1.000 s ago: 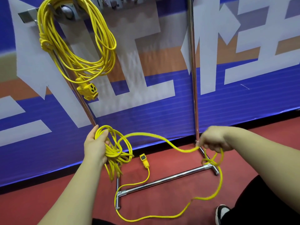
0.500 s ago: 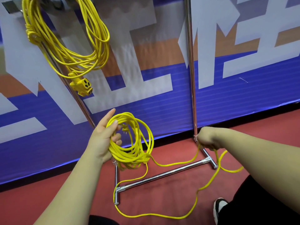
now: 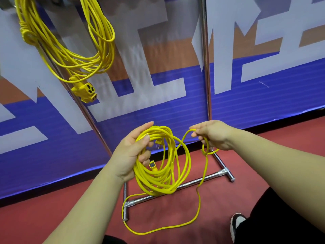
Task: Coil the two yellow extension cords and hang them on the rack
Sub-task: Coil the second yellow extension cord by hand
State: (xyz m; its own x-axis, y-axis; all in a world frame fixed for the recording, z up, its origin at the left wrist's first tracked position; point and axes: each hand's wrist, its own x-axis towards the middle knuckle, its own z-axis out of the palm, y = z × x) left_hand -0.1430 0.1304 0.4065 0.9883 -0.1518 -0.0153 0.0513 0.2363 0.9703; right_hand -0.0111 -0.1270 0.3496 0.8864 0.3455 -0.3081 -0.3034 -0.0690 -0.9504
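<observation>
Head view, 1 rack (image 3: 205,71), chrome, before a blue banner (image 3: 175,106). Hung cord (image 3: 73,55): coiled, upper left on rack. Second cord (image 3: 163,166): coil grasped in left hand (image 3: 133,152); right hand (image 3: 211,134) pinches its next loop; slack lies on red floor (image 3: 263,155).

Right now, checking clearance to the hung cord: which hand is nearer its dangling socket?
Left. The left hand, gripping the coil, is below and to the right of the socket; the right hand, pinching a loose strand, is farther right.
</observation>
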